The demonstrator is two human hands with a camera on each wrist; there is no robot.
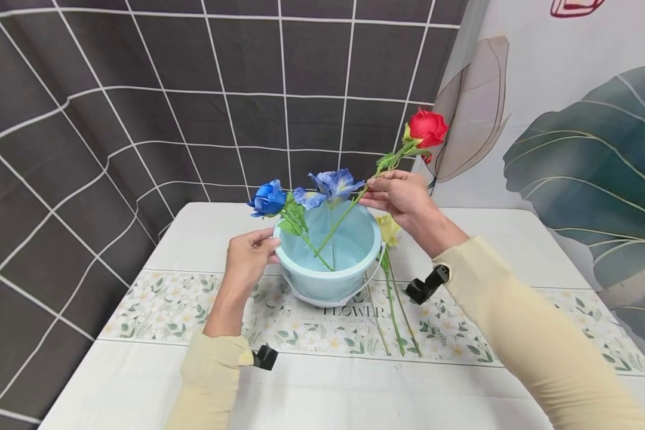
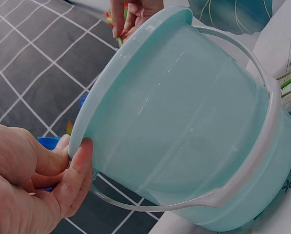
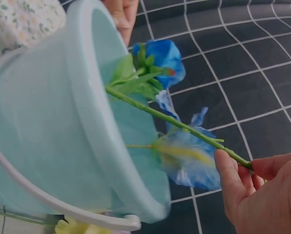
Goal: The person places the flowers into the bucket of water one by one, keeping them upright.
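Note:
A light blue bucket point(image 1: 328, 285) stands on the table, its white handle point(image 2: 252, 180) hanging down at the front. My left hand point(image 1: 249, 263) pinches the bucket's left rim between thumb and fingers. My right hand point(image 1: 403, 200) pinches the green stem of a red rose point(image 1: 427, 128) over the bucket's right side. The rose's bloom points up and right, and the lower stem point(image 3: 160, 114) slants into the bucket. Inside stand a blue rose point(image 1: 269, 198), leaning left over the rim, and a blue-violet iris-like flower point(image 1: 333, 185) towards the back.
Right of the bucket, a yellow flower point(image 1: 388, 230) and several green stems point(image 1: 393, 310) lie on the table. A floral runner print with lettering point(image 1: 355, 312) crosses the white tabletop point(image 1: 322, 388). Behind hangs a dark gridded cloth point(image 1: 247, 65); a leaf-patterned cloth point(image 1: 586, 161) is at right.

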